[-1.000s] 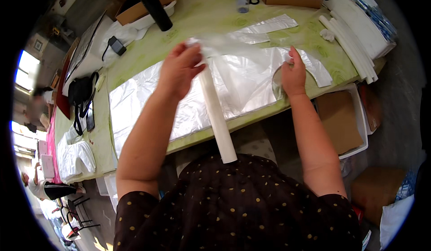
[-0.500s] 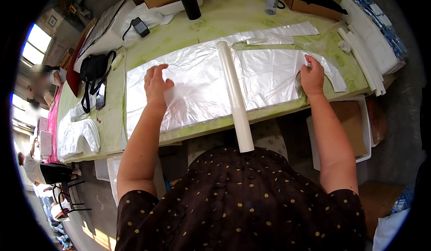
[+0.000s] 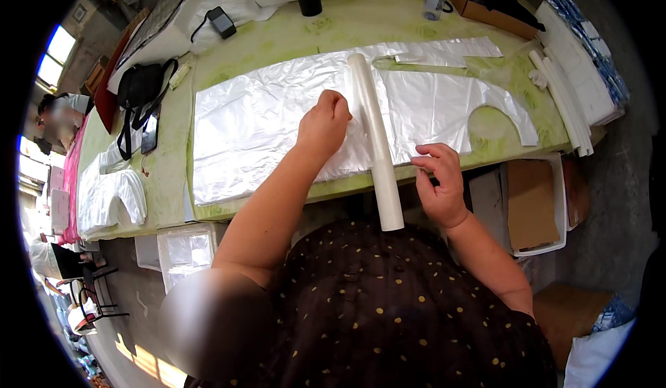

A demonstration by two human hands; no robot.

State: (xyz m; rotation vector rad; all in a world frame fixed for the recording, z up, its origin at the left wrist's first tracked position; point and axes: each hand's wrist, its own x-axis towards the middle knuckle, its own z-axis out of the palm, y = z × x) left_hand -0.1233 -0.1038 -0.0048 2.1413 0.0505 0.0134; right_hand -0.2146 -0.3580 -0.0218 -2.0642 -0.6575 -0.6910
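Worktop (image 3: 277,48): green-patterned, ran edge to edge across the view.
Plastic sheet (image 3: 257,124): clear, spread flat along the worktop's near edge, cut-out curve at its right end.
Roll (image 3: 374,138): white tube lay across the sheet, its end jutting past the near edge.
Left hand (image 3: 324,126): fingers bunched together, pressed on the sheet just beside the roll.
Right hand (image 3: 438,183): fingertips pinched on the sheet's near edge.

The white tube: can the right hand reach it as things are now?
Probably yes. The right hand is at the table edge just beside the white tube, with only flat plastic sheet between them. The left hand is on the tube's other side, not blocking.
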